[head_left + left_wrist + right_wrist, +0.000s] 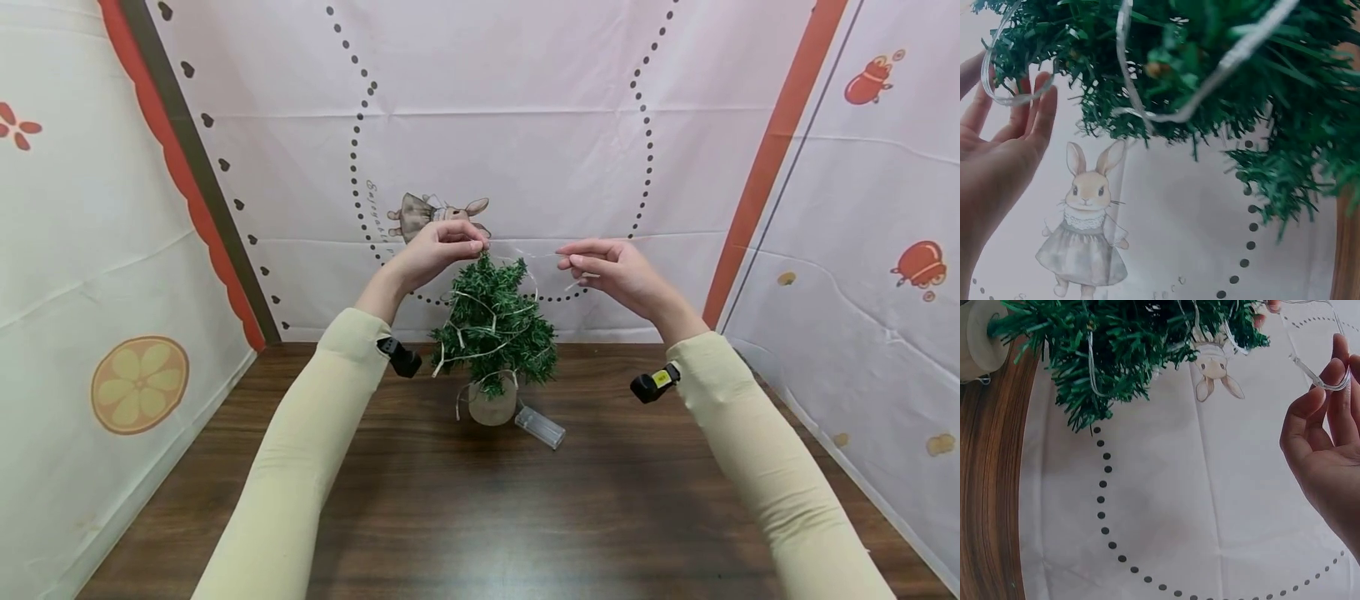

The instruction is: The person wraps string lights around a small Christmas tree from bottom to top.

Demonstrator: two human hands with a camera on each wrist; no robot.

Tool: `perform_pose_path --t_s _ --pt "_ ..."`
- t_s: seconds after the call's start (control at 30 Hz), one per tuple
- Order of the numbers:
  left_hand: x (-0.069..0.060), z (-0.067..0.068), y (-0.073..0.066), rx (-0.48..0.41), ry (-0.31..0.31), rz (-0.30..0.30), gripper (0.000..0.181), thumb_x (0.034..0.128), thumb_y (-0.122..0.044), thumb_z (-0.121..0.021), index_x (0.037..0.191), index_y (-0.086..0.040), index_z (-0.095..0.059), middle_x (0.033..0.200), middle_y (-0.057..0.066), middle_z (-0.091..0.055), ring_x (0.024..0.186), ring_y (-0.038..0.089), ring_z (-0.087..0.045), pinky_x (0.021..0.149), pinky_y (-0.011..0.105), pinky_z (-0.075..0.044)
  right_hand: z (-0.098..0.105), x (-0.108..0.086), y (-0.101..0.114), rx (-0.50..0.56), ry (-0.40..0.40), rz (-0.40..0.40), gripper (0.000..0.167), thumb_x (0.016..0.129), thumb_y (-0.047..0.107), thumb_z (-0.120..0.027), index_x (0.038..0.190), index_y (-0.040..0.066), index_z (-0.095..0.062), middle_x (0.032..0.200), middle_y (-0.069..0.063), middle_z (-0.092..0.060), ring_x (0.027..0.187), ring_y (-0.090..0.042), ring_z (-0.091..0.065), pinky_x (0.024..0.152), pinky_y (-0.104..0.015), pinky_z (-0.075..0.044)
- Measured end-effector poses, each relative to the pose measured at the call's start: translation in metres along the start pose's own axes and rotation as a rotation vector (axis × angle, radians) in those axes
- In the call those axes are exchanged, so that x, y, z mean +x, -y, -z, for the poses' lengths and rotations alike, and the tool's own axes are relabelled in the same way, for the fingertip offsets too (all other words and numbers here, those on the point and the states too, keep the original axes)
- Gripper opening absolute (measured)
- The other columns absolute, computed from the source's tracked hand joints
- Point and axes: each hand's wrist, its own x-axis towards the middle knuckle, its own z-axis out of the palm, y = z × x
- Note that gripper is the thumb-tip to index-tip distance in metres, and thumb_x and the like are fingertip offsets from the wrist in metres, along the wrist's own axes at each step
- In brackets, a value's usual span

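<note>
A small green artificial Christmas tree stands upright on a pale round base. A clear string of lights winds loosely around its branches. At the treetop, my left hand pinches the string with thumb and index finger; the tip partly hides that contact. To the right of the treetop and apart from the branches, my right hand pinches the free end of the string, thinly stretched between both hands. In the right wrist view, the short end of the wire sticks out past the fingertips.
A clear battery box lies on the dark wooden table, just right of the base. Behind the tree hangs a pale printed cloth with a rabbit figure. More printed cloth rises along both sides.
</note>
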Motion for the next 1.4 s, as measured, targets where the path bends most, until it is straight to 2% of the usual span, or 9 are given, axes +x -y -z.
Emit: perform_pose_path --t_s 0.27,0.33,0.47,0.6,0.73,0.83,1.0,1.23,1.4 --pt "-0.014 -0.002 0.008 -0.066 -0.079 -0.112 0.013 0.0917 -0.002 -0.060 0.094 -0.011 -0.069 0.127 0.025 -0.052 0.123 0.033 -0.049 0.107 0.036 -0.038 -0.011 0.003 -0.007 0.006 0.013 -0.004 0.019 0.093 0.009 -0.060 0.110 0.010 -0.068 0.097 -0.001 -0.072 0.086 -0.008 -0.063 0.076 -0.020 -0.052" --pt "-0.017 -0.004 0.011 -0.063 -0.113 -0.137 0.012 0.0907 -0.002 -0.061 0.094 -0.010 -0.069 0.123 0.024 -0.055 0.119 0.031 -0.051 0.104 0.036 -0.041 -0.013 0.002 -0.009 0.033 0.027 -0.008 0.019 0.093 0.007 -0.059 0.110 0.009 -0.068 0.098 -0.001 -0.072 0.088 -0.008 -0.064 0.077 -0.020 -0.053" --pt "-0.021 -0.006 0.016 -0.016 -0.173 -0.172 0.011 0.0901 -0.005 -0.063 0.096 -0.010 -0.070 0.110 0.012 -0.063 0.106 0.023 -0.058 0.098 0.034 -0.046 -0.014 0.001 -0.011 0.063 0.050 -0.011 0.021 0.093 0.004 -0.058 0.111 0.008 -0.068 0.101 -0.004 -0.072 0.090 -0.009 -0.066 0.078 -0.020 -0.053" --pt "-0.027 -0.007 0.019 0.020 -0.202 -0.188 0.011 0.0906 -0.005 -0.062 0.097 -0.009 -0.070 0.104 0.001 -0.066 0.101 0.017 -0.061 0.093 0.030 -0.049 -0.014 -0.001 -0.014 0.050 0.059 -0.018 0.021 0.092 0.003 -0.059 0.111 0.008 -0.068 0.102 -0.004 -0.071 0.091 -0.010 -0.066 0.078 -0.021 -0.053" --pt "-0.038 -0.009 0.016 0.042 -0.184 -0.192 0.011 0.0899 -0.002 -0.062 0.096 -0.008 -0.070 0.103 0.003 -0.067 0.100 0.018 -0.062 0.090 0.030 -0.051 -0.011 -0.005 -0.016 0.029 0.070 -0.028 0.022 0.092 0.002 -0.058 0.112 0.008 -0.067 0.103 -0.003 -0.071 0.095 -0.010 -0.066 0.080 -0.022 -0.053" --pt "-0.044 -0.010 0.014 0.064 -0.141 -0.198 0.012 0.0898 -0.002 -0.062 0.097 -0.008 -0.070 0.104 0.005 -0.066 0.099 0.020 -0.062 0.087 0.030 -0.051 -0.009 -0.009 -0.019 -0.018 0.073 -0.038 0.024 0.093 0.002 -0.058 0.113 0.009 -0.067 0.104 -0.001 -0.071 0.096 -0.010 -0.066 0.080 -0.022 -0.054" --pt "-0.043 -0.007 0.022 0.117 -0.074 -0.204 0.009 0.0893 -0.008 -0.065 0.096 -0.007 -0.071 0.106 0.008 -0.062 0.102 0.023 -0.059 0.084 0.028 -0.051 -0.004 -0.015 -0.024 -0.149 0.046 -0.054 0.024 0.092 0.006 -0.060 0.115 0.009 -0.067 0.106 0.003 -0.072 0.098 -0.010 -0.066 0.081 -0.024 -0.054" --pt "-0.041 -0.007 0.023 0.165 -0.052 -0.217 0.006 0.0868 -0.004 -0.067 0.092 -0.004 -0.069 0.103 0.007 -0.060 0.105 0.022 -0.057 0.104 0.036 -0.042 0.007 -0.023 -0.030 -0.368 -0.057 -0.051 0.034 0.091 0.018 -0.064 0.119 -0.001 -0.063 0.105 0.007 -0.071 0.096 -0.009 -0.065 0.080 -0.025 -0.054" --pt "-0.041 -0.009 0.022 0.176 -0.043 -0.228 0.005 0.0863 -0.003 -0.067 0.091 -0.002 -0.069 0.102 0.007 -0.059 0.104 0.021 -0.056 0.106 0.041 -0.039 0.011 -0.027 -0.033 -0.409 -0.105 -0.053 0.034 0.090 0.020 -0.066 0.118 0.001 -0.065 0.108 0.008 -0.068 0.095 -0.008 -0.062 0.079 -0.024 -0.052"
